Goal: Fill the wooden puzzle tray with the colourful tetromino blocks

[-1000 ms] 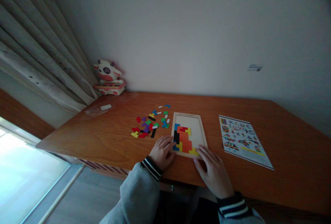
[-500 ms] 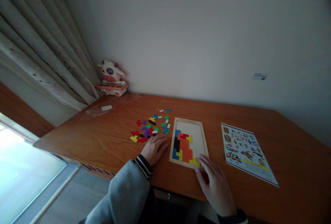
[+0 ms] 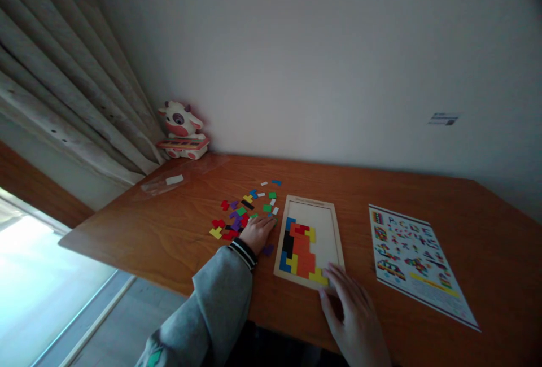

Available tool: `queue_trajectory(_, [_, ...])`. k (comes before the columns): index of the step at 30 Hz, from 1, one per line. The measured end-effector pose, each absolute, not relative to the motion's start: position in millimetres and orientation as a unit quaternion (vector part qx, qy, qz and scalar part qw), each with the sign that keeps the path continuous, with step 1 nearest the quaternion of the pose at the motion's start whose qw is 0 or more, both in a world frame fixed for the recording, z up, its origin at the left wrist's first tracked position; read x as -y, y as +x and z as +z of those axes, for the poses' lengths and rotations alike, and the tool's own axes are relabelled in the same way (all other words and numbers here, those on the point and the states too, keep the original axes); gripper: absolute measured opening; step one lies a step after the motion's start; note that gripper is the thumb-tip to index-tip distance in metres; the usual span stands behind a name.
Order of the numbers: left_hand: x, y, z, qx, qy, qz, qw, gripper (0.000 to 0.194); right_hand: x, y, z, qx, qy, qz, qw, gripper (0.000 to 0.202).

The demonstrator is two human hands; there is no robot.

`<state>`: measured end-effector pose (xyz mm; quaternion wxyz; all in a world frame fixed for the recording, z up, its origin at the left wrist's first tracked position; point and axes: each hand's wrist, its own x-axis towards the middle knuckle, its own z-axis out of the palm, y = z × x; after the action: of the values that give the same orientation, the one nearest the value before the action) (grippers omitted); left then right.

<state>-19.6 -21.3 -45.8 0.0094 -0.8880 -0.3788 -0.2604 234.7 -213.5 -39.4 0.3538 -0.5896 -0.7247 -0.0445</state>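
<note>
My left hand (image 3: 257, 234) lies over the right edge of a pile of loose coloured puzzle pieces (image 3: 240, 211), fingers stretched forward over the pieces. A purple piece (image 3: 268, 250) rests on the table beside it. To its right is a wooden puzzle board (image 3: 324, 226), partly filled with blue, black, orange, red and yellow pieces along its left side and bottom. My right hand (image 3: 354, 313) is at the board's lower right corner, thumb and fingers apart, fingertips by a yellow piece (image 3: 318, 276). Whether they touch it I cannot tell.
A printed pattern sheet (image 3: 417, 260) lies right of the board. A cow-shaped toy keyboard (image 3: 183, 132) stands at the back left, near the curtain (image 3: 80, 90). Clear plastic wrap with a white label (image 3: 174, 179) lies in front of it. The wooden table (image 3: 161, 243) ends at the wall.
My left hand has moved forward from beside the board onto the pieces, uncovering the purple piece on the table. My right hand stays at the board's corner. The view has shifted slightly.
</note>
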Motion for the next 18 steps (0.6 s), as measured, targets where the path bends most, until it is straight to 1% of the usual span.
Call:
queue_trajectory(5, [28.5,-20.3,-36.5,0.343,-0.892,-0.293,0.008,0.034,213.1,233.9,-37.1,0.713,-0.594,-0.034,0.371,0.042])
queue_trajectory(8, [42.2,-14.9,-22.3,0.327,-0.882,-0.34,-0.013,0.032,215.1,234.7,-35.4,0.689,-0.601,-0.019,0.406,0.04])
queue_trajectory(10, [57.4,-7.4,-13.8,0.307,-0.857,-0.407,-0.078,0.029,215.9,234.7,-33.4,0.665,-0.61,0.001,0.431,0.035])
queue_trajectory(12, [74.8,3.0,-8.2,0.272,-0.843,-0.441,-0.145,0.025,214.6,232.9,-29.9,0.64,-0.62,0.036,0.453,0.033])
queue_trajectory(14, [90.5,15.2,-5.5,0.254,-0.835,-0.443,-0.204,0.021,210.2,228.8,-24.8,0.624,-0.617,0.089,0.471,0.033])
queue_trajectory(18, [104.6,37.9,-5.0,0.279,-0.807,-0.431,-0.292,0.025,193.8,218.9,-13.3,0.621,-0.589,0.194,0.479,0.032])
